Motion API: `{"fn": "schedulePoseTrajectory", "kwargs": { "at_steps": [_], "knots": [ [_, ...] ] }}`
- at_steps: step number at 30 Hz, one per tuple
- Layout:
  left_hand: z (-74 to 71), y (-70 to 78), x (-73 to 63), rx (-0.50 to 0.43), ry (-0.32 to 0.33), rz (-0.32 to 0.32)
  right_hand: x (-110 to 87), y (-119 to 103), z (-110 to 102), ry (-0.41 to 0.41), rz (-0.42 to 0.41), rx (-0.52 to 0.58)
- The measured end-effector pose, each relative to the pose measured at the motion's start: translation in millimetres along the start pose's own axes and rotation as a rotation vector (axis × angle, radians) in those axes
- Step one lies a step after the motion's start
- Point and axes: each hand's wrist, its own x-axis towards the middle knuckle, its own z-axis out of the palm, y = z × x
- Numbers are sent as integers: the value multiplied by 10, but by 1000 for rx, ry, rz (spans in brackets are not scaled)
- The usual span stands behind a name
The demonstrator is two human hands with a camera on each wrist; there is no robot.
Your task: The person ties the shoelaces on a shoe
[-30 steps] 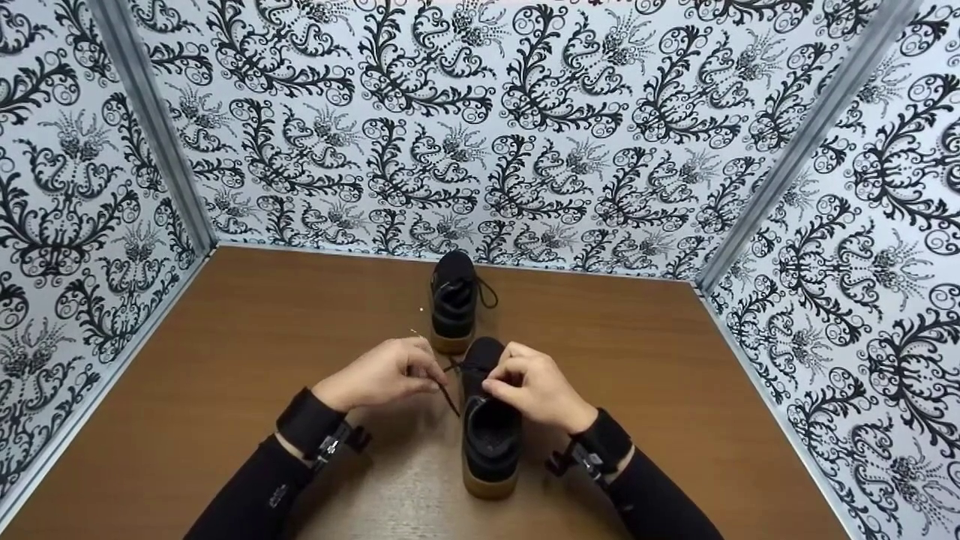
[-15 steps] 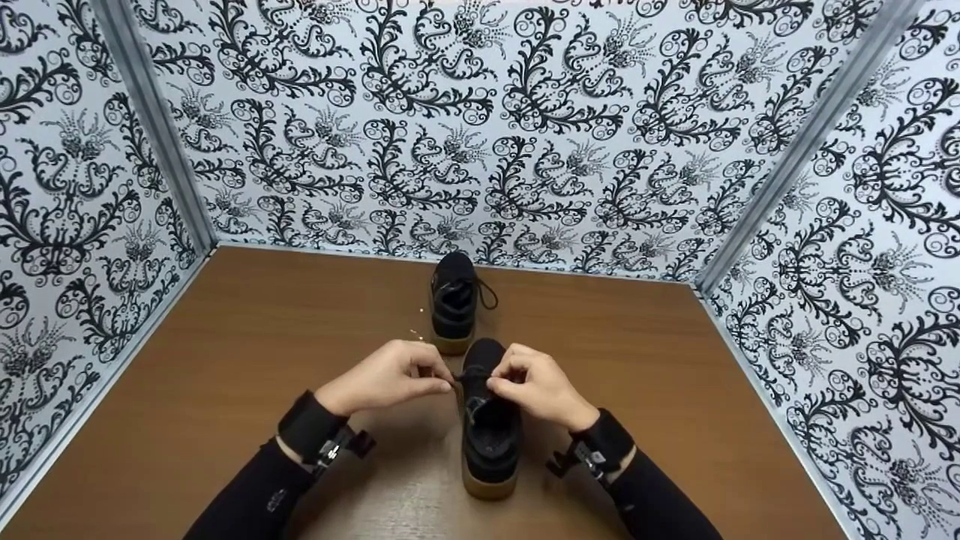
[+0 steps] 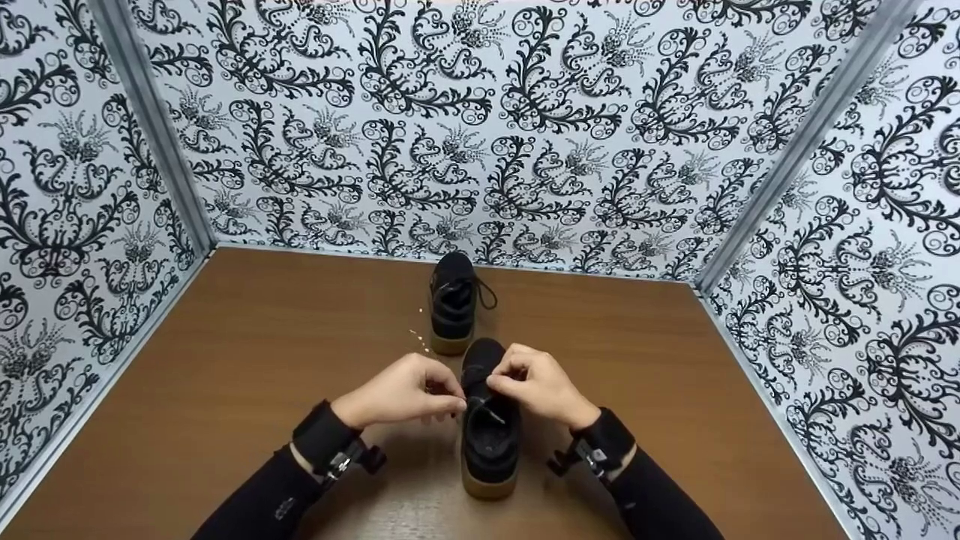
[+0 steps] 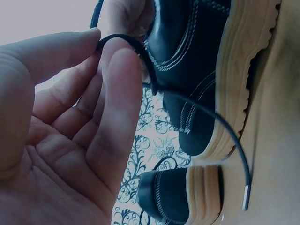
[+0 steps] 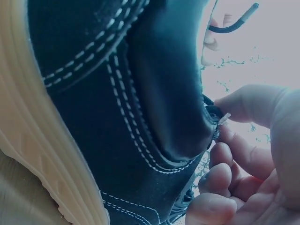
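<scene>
A black shoe (image 3: 491, 469) with a tan sole stands on the table, toe pointing away. Left of its lacing, my left hand (image 3: 405, 391) pinches a black shoelace (image 4: 220, 119) between thumb and forefinger. One lace end hangs past the shoe's side in the left wrist view, with a pale tip (image 4: 246, 197). My right hand (image 3: 541, 386) is at the right of the tongue; its thumb and forefinger pinch the lace there, with a whitish bit (image 5: 225, 118) showing between them. Another lace end (image 5: 234, 26) sticks out by the left hand in the right wrist view.
A second black shoe (image 3: 454, 322) stands just beyond the first, with a lace loop (image 3: 488, 294) at its right side. Patterned wall panels (image 3: 480, 135) enclose the brown table (image 3: 300, 315) at the back and sides.
My left hand has come right and a little nearer the body, close against the shoe's side. A lace end now shows over the shoe's opening. The right hand has barely moved.
</scene>
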Motion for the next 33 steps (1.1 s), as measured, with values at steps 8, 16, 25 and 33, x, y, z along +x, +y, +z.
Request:
{"fn": "schedulePoseTrajectory", "kwargs": {
  "at_steps": [8,16,25,33],
  "knots": [
    [145,-12,36,0,7,7,-10,14,-21,-18,19,42],
    [337,5,71,77,98,135,-9,4,-8,-6,10,56],
    [162,38,53,139,142,226,0,-3,-23,-13,-10,44],
    [-1,-22,0,435,49,242,3,-7,-26,-11,-4,29]
  ]
}}
